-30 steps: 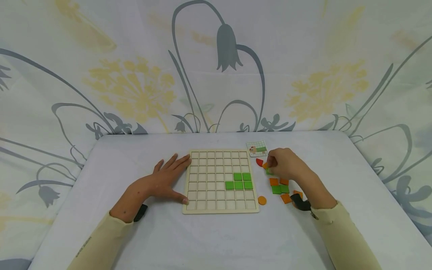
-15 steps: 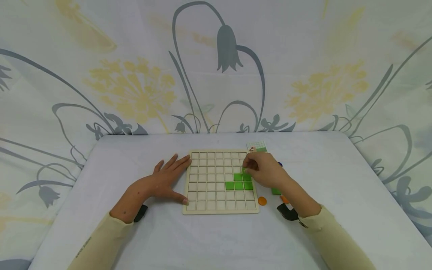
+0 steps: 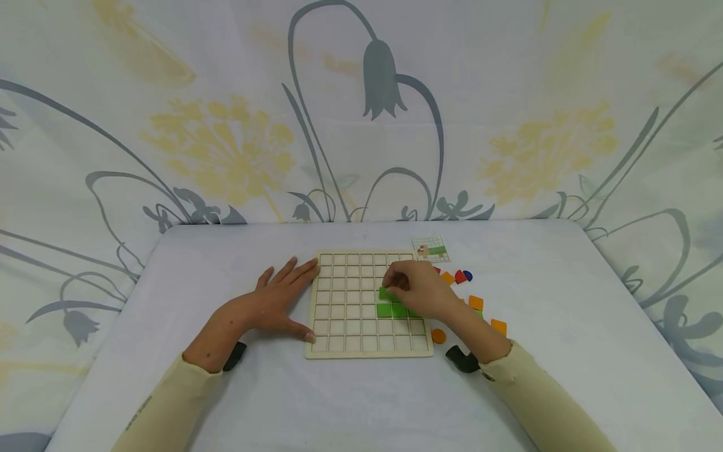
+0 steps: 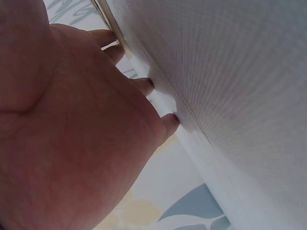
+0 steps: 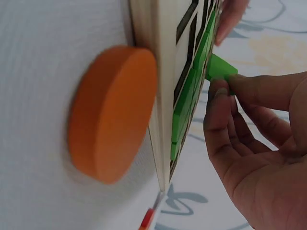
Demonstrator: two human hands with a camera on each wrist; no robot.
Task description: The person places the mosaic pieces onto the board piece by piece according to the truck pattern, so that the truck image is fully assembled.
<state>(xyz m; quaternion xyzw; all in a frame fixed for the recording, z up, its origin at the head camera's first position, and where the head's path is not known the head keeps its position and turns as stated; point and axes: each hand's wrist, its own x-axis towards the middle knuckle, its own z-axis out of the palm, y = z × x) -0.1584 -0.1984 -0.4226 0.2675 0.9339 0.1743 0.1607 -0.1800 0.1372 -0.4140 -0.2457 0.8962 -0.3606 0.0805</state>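
Note:
A pale wooden grid board (image 3: pixel 344 358) lies flat on the table. My left hand (image 3: pixel 277 307) is spread beside it, with fingertips and thumb touching its left edge. Above the grid, my right hand (image 3: pixel 420 289) pinches a green square tile (image 5: pixel 222 68) between thumb and fingers. In the head view that tile shows just left of the fingertips, over a cell above the seated green tiles (image 3: pixel 384 311). Some of those seated tiles are hidden under the right hand. In the left wrist view the palm and fingertips (image 4: pixel 171 122) show against the white cloth.
A small pattern card (image 3: pixel 431 249) lies behind the board's right corner. Right of the board are an orange disc (image 3: pixel 439 336), orange squares (image 3: pixel 499 327), a red piece (image 3: pixel 460 277) and a blue piece (image 3: pixel 468 275). The right forearm covers part of this pile.
My right hand has moved left from the loose pieces to over the board, carrying a green tile and shifting further left across the grid. The left hand has stayed on the board's edge.

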